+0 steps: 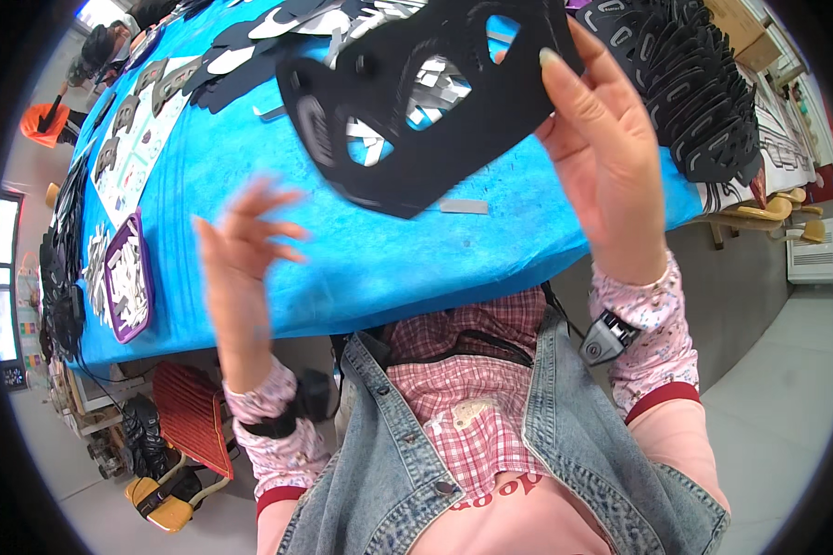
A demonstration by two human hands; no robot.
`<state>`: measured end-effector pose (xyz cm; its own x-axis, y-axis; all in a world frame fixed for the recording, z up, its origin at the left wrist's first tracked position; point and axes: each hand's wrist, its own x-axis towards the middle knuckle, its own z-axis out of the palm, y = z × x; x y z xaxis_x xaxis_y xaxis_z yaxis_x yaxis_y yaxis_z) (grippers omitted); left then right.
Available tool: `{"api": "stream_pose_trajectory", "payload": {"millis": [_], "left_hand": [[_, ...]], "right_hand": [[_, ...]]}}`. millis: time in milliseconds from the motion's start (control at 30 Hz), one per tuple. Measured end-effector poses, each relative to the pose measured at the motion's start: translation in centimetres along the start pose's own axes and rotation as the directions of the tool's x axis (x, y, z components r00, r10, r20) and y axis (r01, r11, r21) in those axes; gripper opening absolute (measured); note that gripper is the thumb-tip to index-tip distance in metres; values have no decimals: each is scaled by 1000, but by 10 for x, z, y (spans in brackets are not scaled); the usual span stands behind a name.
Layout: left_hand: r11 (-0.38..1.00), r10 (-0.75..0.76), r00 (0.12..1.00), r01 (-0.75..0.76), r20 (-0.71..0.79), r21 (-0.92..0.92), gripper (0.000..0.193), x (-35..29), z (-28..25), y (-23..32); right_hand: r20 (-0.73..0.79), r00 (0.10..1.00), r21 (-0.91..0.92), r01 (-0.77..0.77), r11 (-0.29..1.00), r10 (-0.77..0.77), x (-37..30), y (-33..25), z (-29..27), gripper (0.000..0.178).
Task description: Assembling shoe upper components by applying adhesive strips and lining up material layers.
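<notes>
My right hand (pixel 603 153) is raised over the blue table (pixel 361 250) and grips a large flat black cut-out piece (pixel 435 120) with several openings, holding it by its right edge. My left hand (pixel 242 254) hovers lower and to the left, fingers spread and blurred, touching nothing. Small grey strips show through the openings of the black piece. A thin grey strip (pixel 463 205) lies on the table just below the piece.
A purple tray (pixel 111 277) of small white pieces sits at the table's left. Rows of black and grey cut pieces (pixel 148 88) lie along the far left, a stack of black pieces (pixel 703 83) at right. Another person (pixel 102 46) sits far left.
</notes>
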<state>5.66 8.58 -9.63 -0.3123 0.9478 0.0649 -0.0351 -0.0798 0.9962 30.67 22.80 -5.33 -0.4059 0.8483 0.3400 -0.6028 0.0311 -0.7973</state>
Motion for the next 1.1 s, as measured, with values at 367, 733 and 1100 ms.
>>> {"api": "stream_pose_trajectory", "payload": {"millis": [367, 733, 1100], "left_hand": [[984, -11, 994, 30, 109, -173, 29, -22, 74, -4], [985, 170, 968, -173, -182, 1, 30, -37, 28, -19], [999, -9, 985, 0, -170, -52, 29, -47, 44, -21]], "right_hand": [[35, 992, -70, -120, 990, 122, -45, 39, 2, 51], [403, 906, -900, 365, 240, 133, -36, 34, -54, 20], [347, 899, -894, 229, 386, 269, -29, 34, -61, 16]]}}
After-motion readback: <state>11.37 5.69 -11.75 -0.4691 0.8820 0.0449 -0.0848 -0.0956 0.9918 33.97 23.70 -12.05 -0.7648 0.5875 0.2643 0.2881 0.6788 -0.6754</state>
